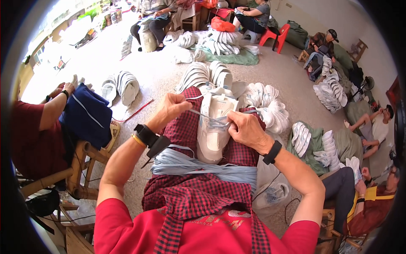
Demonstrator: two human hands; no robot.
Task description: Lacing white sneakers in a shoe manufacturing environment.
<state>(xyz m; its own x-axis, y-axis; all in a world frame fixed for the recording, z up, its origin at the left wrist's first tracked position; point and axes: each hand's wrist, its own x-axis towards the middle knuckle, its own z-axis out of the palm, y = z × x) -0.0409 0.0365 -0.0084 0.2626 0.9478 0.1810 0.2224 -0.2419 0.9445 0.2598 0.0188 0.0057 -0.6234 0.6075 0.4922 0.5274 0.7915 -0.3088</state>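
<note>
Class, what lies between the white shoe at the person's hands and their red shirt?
The head view shows a bundle of blue laces, then checked cloth, between the white shoe and the red shirt.

One white shoe (pixel 212 137) is counted on the lap; whether its pale lace (pixel 198 113) is one or two cannot be told. One loose shoe (pixel 274 194) is seen near the right leg. Two black wristbands (pixel 272 153) and one yellow bracelet (pixel 138 140) are worn. One bundle of blue laces (pixel 203 169), one red cord (pixel 139 109) and one navy cloth (pixel 86 114) are shown. At least six other people (pixel 31 139) are counted. The stacked shoes (pixel 128 88) cannot be numbered exactly.
</note>
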